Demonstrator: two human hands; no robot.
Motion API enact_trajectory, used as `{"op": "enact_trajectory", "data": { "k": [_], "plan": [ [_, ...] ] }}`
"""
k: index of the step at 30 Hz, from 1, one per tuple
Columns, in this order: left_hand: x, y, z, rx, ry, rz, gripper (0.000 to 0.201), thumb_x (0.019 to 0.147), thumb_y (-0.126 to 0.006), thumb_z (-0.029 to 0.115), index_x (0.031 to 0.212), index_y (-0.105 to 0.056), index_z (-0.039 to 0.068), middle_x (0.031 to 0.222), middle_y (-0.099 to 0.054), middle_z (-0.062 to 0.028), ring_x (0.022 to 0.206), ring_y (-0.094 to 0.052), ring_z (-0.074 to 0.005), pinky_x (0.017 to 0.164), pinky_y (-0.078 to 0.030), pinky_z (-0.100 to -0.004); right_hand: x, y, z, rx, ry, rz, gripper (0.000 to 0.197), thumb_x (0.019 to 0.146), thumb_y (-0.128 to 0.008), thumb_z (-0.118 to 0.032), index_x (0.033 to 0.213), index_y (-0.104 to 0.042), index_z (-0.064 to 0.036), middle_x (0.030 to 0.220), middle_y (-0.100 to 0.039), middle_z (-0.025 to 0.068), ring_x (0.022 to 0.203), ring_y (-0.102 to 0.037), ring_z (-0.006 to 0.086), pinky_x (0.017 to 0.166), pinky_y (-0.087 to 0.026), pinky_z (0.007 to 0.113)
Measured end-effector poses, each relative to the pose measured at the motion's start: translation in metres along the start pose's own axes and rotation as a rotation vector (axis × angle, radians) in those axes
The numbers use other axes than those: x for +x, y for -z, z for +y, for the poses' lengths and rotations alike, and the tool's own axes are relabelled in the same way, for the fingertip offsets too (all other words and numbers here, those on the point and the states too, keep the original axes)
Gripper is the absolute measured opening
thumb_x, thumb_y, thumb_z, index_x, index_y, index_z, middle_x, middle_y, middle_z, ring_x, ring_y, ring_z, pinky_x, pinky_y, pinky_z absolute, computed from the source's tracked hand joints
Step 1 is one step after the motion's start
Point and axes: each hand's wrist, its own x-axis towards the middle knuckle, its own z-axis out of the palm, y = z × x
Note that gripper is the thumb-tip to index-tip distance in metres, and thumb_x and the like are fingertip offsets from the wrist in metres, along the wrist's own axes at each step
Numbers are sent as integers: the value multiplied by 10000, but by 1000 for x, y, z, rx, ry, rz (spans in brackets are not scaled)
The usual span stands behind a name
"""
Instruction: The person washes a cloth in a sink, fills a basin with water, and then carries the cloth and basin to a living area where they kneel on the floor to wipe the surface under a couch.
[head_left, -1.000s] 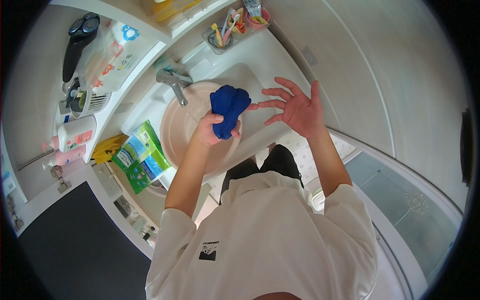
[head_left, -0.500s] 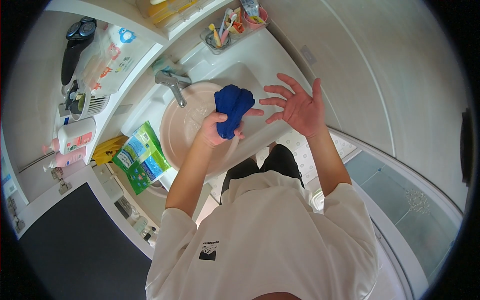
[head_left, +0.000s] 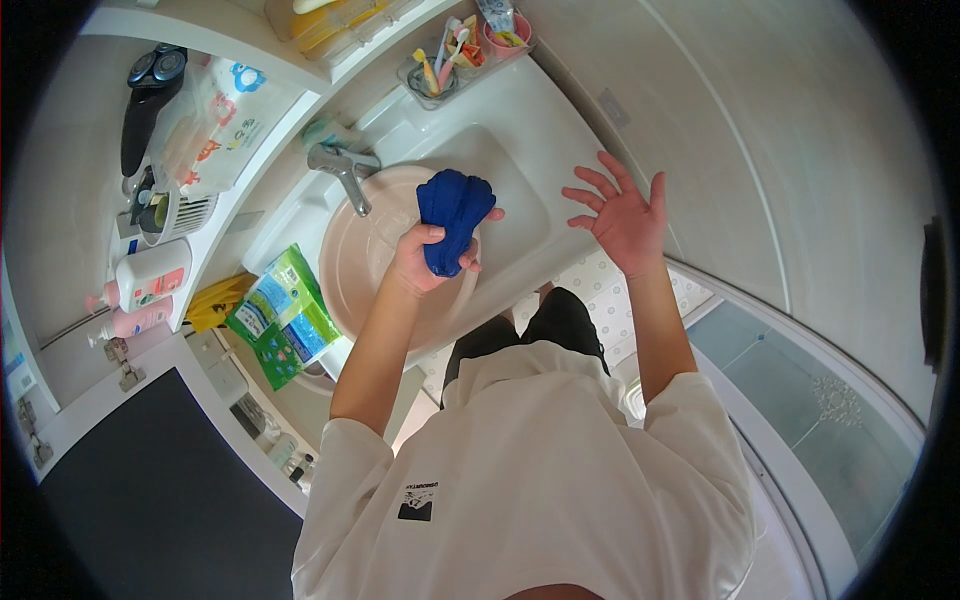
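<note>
I located the blue cloth bundle [head_left: 455,215] above the right side of the pink basin [head_left: 342,275]. The left hand [head_left: 420,265] had its fingers curled around the bundle's near part, thumb along one flank. Right of the basin, the right hand [head_left: 628,230] had its fingers spread, holding nothing. I judged the bundle light, soft and not fragile, best gripped around the middle; dampness I could not tell.

A pink basin [head_left: 345,275] and a clear tray [head_left: 474,77] are borne by the white sink [head_left: 565,130], pump bottles [head_left: 152,275] by the shelf [head_left: 260,165].
</note>
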Motion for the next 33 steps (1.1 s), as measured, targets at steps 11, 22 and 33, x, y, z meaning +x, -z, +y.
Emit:
{"op": "enact_trajectory", "data": {
  "k": [11,22,33],
  "plan": [
    [-2,3,2,-12,32,-5,854,707,-677,195,1477,-359,5,1412,-500,-286,700,-678,-270,740,-617,-436,-19,44,16,-1646,289,416,288,931,-671,-196,1198,-676,-87,955,-687,104,747,-659,187,635,-534,327],
    [-10,8,-2,64,51,45,827,741,-661,227,1470,-364,-28,1403,-513,-288,704,-656,-263,728,-608,-440,25,-50,53,-1533,361,-107,207,861,-716,-82,1066,-732,-107,779,-632,48,618,-593,178,581,-488,302],
    [-39,12,6,85,-59,109,816,778,-648,206,1486,-316,-26,1510,-394,-317,728,-682,-282,733,-604,-429,41,0,68,-1447,325,71,35,881,-708,-91,905,-732,-82,809,-659,55,628,-615,201,603,-496,306]
  ]
}}
